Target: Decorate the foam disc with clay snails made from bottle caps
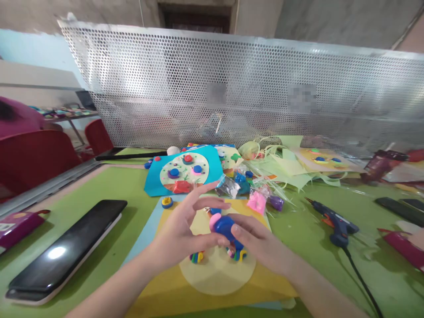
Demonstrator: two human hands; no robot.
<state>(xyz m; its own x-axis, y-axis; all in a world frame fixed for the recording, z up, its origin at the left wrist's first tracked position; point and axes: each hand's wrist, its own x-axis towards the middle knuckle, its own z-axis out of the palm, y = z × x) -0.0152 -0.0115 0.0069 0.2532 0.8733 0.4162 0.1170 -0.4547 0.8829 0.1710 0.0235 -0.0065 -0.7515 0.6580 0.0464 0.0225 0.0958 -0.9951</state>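
My right hand [256,238] grips a blue round piece that looks like a bottle cap [224,226], with pink clay [214,220] at its left edge. My left hand [183,232] is just left of it, fingers stretched out and spread; its thumb tip lies by the lower edge of the blue cap, and I cannot tell if it presses on it. Under both hands lies yellow paper [159,287] with a pale circle [217,280]. On the circle sit multicoloured clay strips [196,257] and another blue cap [216,211], partly hidden.
Blue artwork [150,179] with caps lies behind, near bagged pink clay [256,202] and paper scraps [281,165]. A glue gun [338,225] with its cord is at right. A black-topped case [66,247] lies left. A perforated metal screen [185,88] stands at the back.
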